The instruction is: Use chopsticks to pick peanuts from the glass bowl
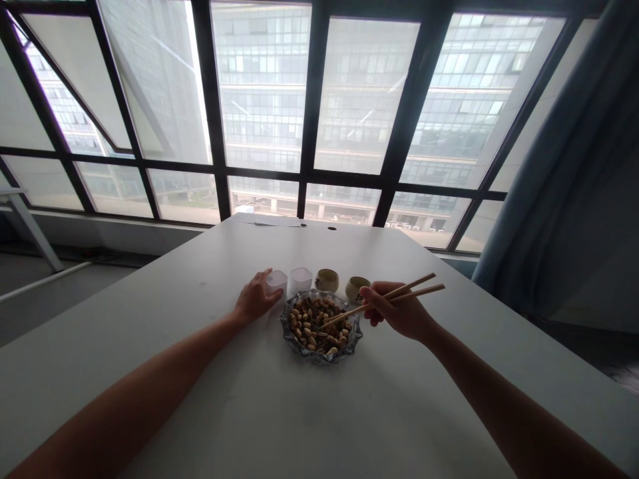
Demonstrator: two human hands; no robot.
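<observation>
My left hand [253, 298] is wrapped around the leftmost small translucent plastic cup [277, 282], which stands on the table. A second translucent cup [301, 280] is just to its right. My right hand [394, 311] grips a pair of wooden chopsticks [412, 292], whose tips reach down among the nuts and seeds [312, 326]. These fill a scalloped glass bowl [322, 359] in front of the cups. Whether the tips pinch a nut, I cannot tell. Behind the bowl stand two yellowish round cups with dark characters, one [327, 280] left of the other [355, 289].
The long white table [210, 399] runs away toward tall windows. Papers [269, 220] lie at its far end, near a dark round hole [332, 228]. A blue-grey curtain [544, 179] hangs at the right. At the left is a white metal leg [37, 233].
</observation>
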